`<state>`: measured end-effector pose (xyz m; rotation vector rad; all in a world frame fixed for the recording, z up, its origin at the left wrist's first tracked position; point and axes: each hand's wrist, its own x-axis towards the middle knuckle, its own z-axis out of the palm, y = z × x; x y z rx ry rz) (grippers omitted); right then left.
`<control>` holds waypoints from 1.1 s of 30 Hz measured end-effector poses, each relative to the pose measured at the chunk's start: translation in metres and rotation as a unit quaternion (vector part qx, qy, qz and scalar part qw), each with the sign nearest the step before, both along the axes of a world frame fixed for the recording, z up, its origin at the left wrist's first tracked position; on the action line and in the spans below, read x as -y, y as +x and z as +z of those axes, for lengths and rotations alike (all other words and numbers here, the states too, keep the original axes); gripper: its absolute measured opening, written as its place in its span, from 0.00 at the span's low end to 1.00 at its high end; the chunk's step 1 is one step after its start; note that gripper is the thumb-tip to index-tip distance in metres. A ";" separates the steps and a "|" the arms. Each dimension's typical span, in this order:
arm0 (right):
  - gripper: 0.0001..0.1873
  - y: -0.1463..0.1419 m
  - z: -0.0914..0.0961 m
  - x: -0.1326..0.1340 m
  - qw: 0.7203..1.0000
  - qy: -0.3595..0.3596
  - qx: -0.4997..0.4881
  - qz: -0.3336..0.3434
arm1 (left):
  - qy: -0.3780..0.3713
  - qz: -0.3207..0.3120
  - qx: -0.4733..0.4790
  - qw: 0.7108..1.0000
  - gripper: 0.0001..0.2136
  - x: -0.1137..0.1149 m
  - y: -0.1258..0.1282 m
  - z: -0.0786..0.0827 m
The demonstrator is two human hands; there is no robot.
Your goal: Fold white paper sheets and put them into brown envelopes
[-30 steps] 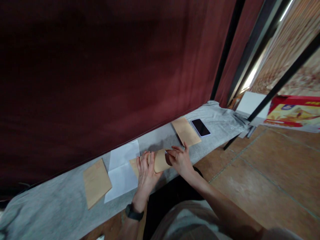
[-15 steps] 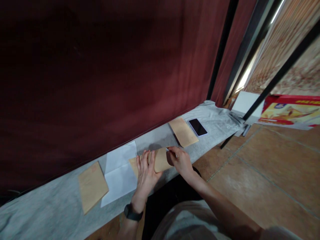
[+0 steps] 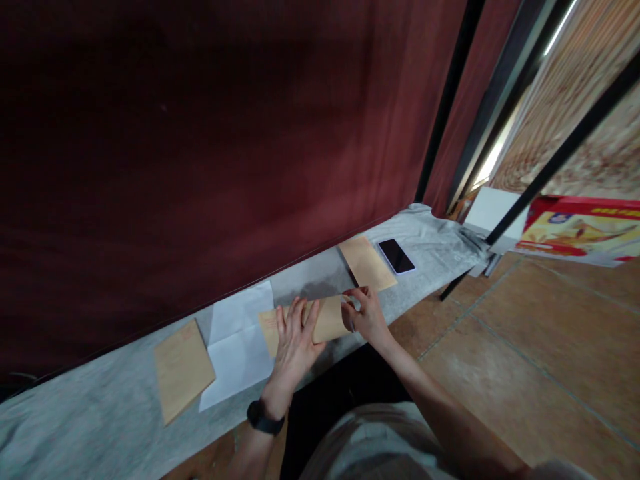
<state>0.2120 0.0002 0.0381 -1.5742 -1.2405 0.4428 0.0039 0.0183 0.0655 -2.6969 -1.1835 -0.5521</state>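
A brown paper envelope (image 3: 327,319) lies across the cloth-covered bench before me. My left hand (image 3: 295,340) rests flat on it with fingers spread, pressing on its middle. At the envelope's right end, the fingertips of my right hand (image 3: 367,313) pinch its edge or flap; what lies under the fingers is partly hidden. To the left, a creased sheet of white paper (image 3: 237,350) reaches up to the envelope's left end. Another brown envelope (image 3: 183,370) lies beyond that sheet, touching its edge. Further up to the right is a third brown envelope (image 3: 369,263), flat on the cloth.
A phone (image 3: 397,256) with a dark screen lies beside the far right envelope. The narrow bench (image 3: 90,413) is draped in grey cloth against a dark red curtain (image 3: 250,133). Black poles (image 3: 565,147), a white box (image 3: 493,213) and a red-yellow carton (image 3: 585,230) stand right.
My right hand has moved slightly right and up at the envelope's end. The envelope has shifted a little to the right under my left hand.
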 end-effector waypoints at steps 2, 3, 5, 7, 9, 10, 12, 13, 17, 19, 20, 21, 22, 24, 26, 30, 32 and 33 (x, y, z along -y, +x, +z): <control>0.10 0.002 -0.008 -0.003 0.996 -0.031 -0.071 0.052 | -0.015 0.001 -0.015 1.000 0.43 -0.002 0.000 0.003; 0.12 0.003 -0.012 -0.005 0.990 -0.050 -0.107 0.073 | -0.023 0.002 -0.020 1.000 0.43 -0.003 0.000 0.004; 0.13 0.002 -0.018 -0.009 0.980 -0.075 -0.165 0.084 | -0.037 0.008 -0.013 0.999 0.43 -0.004 -0.001 0.003; 0.12 0.000 -0.021 -0.012 0.971 -0.077 -0.220 0.062 | -0.054 0.027 0.023 0.998 0.43 -0.002 -0.002 -0.003; 0.12 -0.002 -0.022 -0.013 0.953 -0.083 -0.289 0.040 | -0.083 0.068 0.118 0.987 0.43 0.005 -0.003 -0.015; 0.13 -0.003 -0.022 -0.013 0.940 -0.090 -0.328 0.033 | -0.108 0.098 0.193 0.970 0.42 0.010 -0.002 -0.023; 0.15 -0.007 -0.022 -0.011 0.914 -0.096 -0.393 0.021 | -0.194 0.170 0.372 0.891 0.40 0.022 0.002 -0.041; 0.16 -0.009 -0.023 -0.010 0.905 -0.093 -0.414 0.016 | -0.257 0.204 0.459 0.825 0.39 0.029 0.007 -0.049; 0.19 -0.021 -0.026 -0.005 0.893 -0.066 -0.446 0.008 | -0.526 0.194 0.647 0.517 0.32 0.053 0.033 -0.060; 0.18 -0.026 -0.028 -0.002 0.891 -0.060 -0.450 0.011 | -0.566 0.141 0.681 0.443 0.32 0.058 0.048 -0.054; 0.18 -0.029 -0.029 -0.001 0.891 -0.057 -0.450 0.014 | -0.561 0.123 0.694 0.434 0.32 0.059 0.055 -0.050; 0.17 -0.031 -0.029 0.000 0.891 -0.055 -0.450 0.020 | -0.549 0.112 0.706 0.433 0.31 0.059 0.061 -0.046; 0.17 -0.033 -0.030 0.002 0.892 -0.052 -0.448 0.028 | -0.535 0.106 0.717 0.435 0.30 0.058 0.066 -0.043; 0.17 -0.036 -0.031 0.005 0.892 -0.048 -0.447 0.046 | -0.510 0.110 0.733 0.436 0.28 0.055 0.071 -0.040; 0.17 -0.037 -0.034 0.007 0.889 -0.051 -0.452 0.052 | -0.495 0.123 0.742 0.435 0.27 0.053 0.070 -0.043; 0.19 -0.041 -0.043 0.012 0.876 -0.068 -0.474 0.046 | -0.479 0.163 0.738 0.445 0.27 0.049 0.060 -0.060; 0.20 -0.043 -0.049 0.015 0.871 -0.074 -0.482 0.055 | -0.471 0.183 0.735 0.452 0.29 0.047 0.055 -0.068; 0.21 -0.043 -0.052 0.016 0.868 -0.075 -0.487 0.059 | -0.467 0.193 0.733 0.455 0.30 0.047 0.053 -0.072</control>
